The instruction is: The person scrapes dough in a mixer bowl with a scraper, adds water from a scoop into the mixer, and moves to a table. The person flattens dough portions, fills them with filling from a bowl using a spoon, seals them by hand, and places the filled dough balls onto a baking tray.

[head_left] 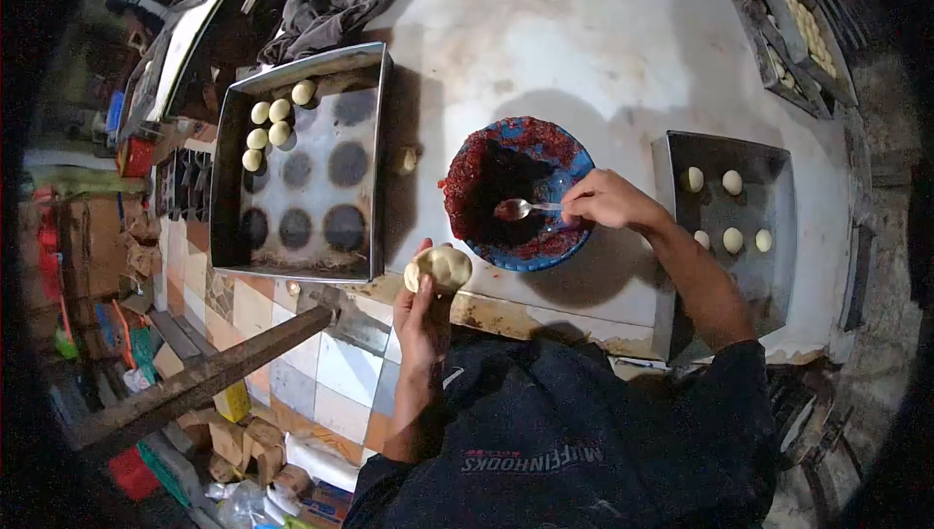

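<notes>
A flattened piece of pale dough rests in my left hand, its fingers and thumb curled round the edge. My right hand grips the handle of a metal spoon. The spoon's bowl dips into dark red filling inside a blue basin. Filling coats the basin's inner wall and spills a little over its left rim. The dough is just below and left of the basin, apart from it.
A metal tray at left holds several round dough balls in its upper left part. Another tray at right holds several more. A dark cloth lies at the back left. A wooden beam juts out lower left.
</notes>
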`<state>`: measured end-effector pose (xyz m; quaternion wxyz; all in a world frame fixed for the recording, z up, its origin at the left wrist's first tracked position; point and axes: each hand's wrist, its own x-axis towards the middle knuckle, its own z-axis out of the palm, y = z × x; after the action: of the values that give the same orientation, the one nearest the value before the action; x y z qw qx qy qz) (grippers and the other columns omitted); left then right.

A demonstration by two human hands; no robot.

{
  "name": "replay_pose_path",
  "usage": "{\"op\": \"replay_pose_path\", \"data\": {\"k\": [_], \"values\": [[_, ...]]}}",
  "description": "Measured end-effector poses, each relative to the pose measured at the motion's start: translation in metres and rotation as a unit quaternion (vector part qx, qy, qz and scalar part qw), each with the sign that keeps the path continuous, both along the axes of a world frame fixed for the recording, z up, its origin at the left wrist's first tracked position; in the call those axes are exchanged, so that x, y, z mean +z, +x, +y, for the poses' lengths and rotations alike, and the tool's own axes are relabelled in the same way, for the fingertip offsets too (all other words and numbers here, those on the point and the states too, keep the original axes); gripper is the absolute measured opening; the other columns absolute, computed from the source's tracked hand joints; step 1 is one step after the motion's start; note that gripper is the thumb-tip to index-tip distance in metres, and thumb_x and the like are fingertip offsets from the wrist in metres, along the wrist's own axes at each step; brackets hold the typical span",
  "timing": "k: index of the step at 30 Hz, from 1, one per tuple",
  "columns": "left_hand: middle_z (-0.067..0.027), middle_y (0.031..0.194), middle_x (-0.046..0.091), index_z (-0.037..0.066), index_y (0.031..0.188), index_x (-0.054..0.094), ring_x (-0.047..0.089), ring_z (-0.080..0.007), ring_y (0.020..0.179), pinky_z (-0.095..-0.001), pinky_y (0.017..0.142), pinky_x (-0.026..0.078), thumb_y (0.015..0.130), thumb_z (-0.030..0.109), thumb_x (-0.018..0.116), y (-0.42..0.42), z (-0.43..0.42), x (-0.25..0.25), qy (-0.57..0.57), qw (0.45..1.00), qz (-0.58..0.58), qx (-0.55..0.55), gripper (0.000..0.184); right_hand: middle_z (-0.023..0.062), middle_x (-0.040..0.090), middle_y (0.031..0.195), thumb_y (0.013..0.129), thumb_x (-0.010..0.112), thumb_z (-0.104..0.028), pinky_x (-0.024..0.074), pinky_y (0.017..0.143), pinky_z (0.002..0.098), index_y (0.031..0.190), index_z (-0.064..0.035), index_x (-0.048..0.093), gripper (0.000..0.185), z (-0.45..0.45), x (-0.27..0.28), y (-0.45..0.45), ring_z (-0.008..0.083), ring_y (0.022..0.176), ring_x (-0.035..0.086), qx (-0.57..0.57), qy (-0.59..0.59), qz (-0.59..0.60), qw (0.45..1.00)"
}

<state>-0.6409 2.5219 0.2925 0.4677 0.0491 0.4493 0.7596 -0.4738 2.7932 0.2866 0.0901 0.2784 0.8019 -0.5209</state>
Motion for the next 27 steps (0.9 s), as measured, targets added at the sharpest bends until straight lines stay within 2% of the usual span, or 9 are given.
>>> {"op": "replay_pose_path", "data": {"k": [2, 4, 6, 8, 12, 19, 22, 24, 27], "values": [[-0.0167, 0.135, 0.047, -0.006, 0.135, 0.039, 0.048, -0.0272, 0.123, -0.0403, 0.105, 0.037, 0.095, 0.018, 0.048, 0.002, 0.013, 0.001, -0.011, 0.999, 0.046, 0.011, 0.048, 0.0061, 0.065, 0.067, 0.083, 0.059, -0.015, 0.0436, 0.059, 0.0261, 0.088, 0.0008, 0.071, 0.02, 0.003, -0.004, 0.007, 0.0106, 0.061, 0.056, 0.003, -0.104, -0.025, 0.994], [-0.0147, 0.135, 0.047, -0.005, 0.133, 0.042, 0.048, -0.0261, 0.122, -0.0396, 0.104, 0.039, 0.096, 0.018, 0.045, 0.002, 0.028, 0.007, -0.048, 0.998, 0.001, 0.037, 0.044, 0.0077, 0.066, 0.07, 0.085, 0.058, -0.015, 0.0429, 0.056, 0.026, 0.086, 0.0035, 0.07, 0.022, -0.016, -0.006, 0.016, 0.011, 0.06, 0.056, -0.008, -0.095, 0.184, 0.978], [-0.013, 0.131, 0.051, 0.001, 0.132, 0.045, 0.055, -0.0254, 0.114, -0.0321, 0.092, 0.05, 0.098, 0.025, 0.043, 0.002, 0.038, 0.0, -0.046, 0.996, 0.066, -0.038, 0.042, 0.0087, 0.063, 0.068, 0.087, 0.057, -0.015, 0.0426, 0.054, 0.0267, 0.093, 0.0032, 0.068, 0.022, -0.042, -0.004, 0.018, 0.0131, 0.057, 0.055, -0.018, -0.053, 0.214, 0.975], [-0.0122, 0.13, 0.052, 0.002, 0.131, 0.046, 0.056, -0.0245, 0.114, -0.0308, 0.092, 0.05, 0.097, 0.026, 0.044, 0.007, 0.052, 0.012, -0.046, 0.988, -0.137, -0.048, 0.042, 0.0098, 0.064, 0.075, 0.083, 0.06, -0.008, 0.0493, 0.061, 0.0325, 0.108, -0.0025, 0.066, 0.026, -0.064, -0.005, 0.019, 0.0213, 0.063, 0.06, -0.037, 0.169, 0.287, 0.942], [-0.012, 0.131, 0.052, 0.002, 0.131, 0.046, 0.053, -0.023, 0.117, -0.0328, 0.097, 0.046, 0.097, 0.026, 0.046, 0.003, 0.055, 0.008, -0.019, 0.982, -0.172, -0.075, 0.042, 0.0122, 0.055, 0.082, 0.075, 0.056, -0.003, 0.0492, 0.057, 0.0368, 0.117, -0.0039, 0.059, 0.041, -0.085, -0.029, 0.026, 0.028, 0.065, 0.058, 0.008, 0.431, 0.252, 0.867], [-0.0147, 0.126, 0.053, 0.0, 0.132, 0.044, 0.054, -0.0239, 0.114, -0.0327, 0.094, 0.048, 0.096, 0.027, 0.048, -0.007, 0.03, 0.002, -0.014, 0.993, -0.117, 0.024, 0.045, 0.0136, 0.054, 0.087, 0.082, 0.063, -0.009, 0.0514, 0.063, 0.0332, 0.117, -0.0017, 0.061, 0.036, -0.104, -0.006, 0.028, 0.0287, 0.085, 0.059, 0.015, 0.475, 0.017, 0.879], [-0.0164, 0.125, 0.053, 0.0, 0.135, 0.041, 0.055, -0.0232, 0.111, -0.0325, 0.089, 0.051, 0.096, 0.027, 0.048, -0.006, 0.018, 0.007, 0.104, 0.984, -0.141, -0.03, 0.048, 0.014, 0.053, 0.099, 0.084, 0.064, -0.014, 0.0523, 0.068, 0.0321, 0.116, 0.0006, 0.061, 0.035, -0.129, 0.017, -0.012, 0.0253, 0.098, 0.058, -0.078, 0.385, 0.263, 0.881], [-0.0169, 0.13, 0.049, -0.005, 0.138, 0.033, 0.052, -0.0247, 0.117, -0.0383, 0.097, 0.045, 0.094, 0.015, 0.052, 0.008, 0.014, 0.016, 0.096, 0.994, -0.011, -0.046, 0.051, 0.0173, 0.054, 0.102, 0.078, 0.072, -0.023, 0.0459, 0.085, 0.0414, 0.099, 0.0063, 0.063, 0.037, -0.16, 0.029, -0.04, 0.0334, 0.099, 0.056, -0.232, -0.079, 0.339, 0.908], [-0.0195, 0.138, 0.037, -0.001, 0.147, 0.004, 0.045, -0.0248, 0.121, -0.0362, 0.101, 0.037, 0.091, 0.002, 0.05, 0.025, -0.003, 0.012, 0.049, 0.926, 0.375, -0.007, 0.073, 0.0181, 0.054, 0.102, 0.073, 0.076, -0.026, 0.0454, 0.085, 0.0391, 0.096, 0.0065, 0.063, 0.042, -0.19, 0.063, -0.066, 0.032, 0.098, 0.057, -0.188, 0.205, 0.342, 0.898]]}}
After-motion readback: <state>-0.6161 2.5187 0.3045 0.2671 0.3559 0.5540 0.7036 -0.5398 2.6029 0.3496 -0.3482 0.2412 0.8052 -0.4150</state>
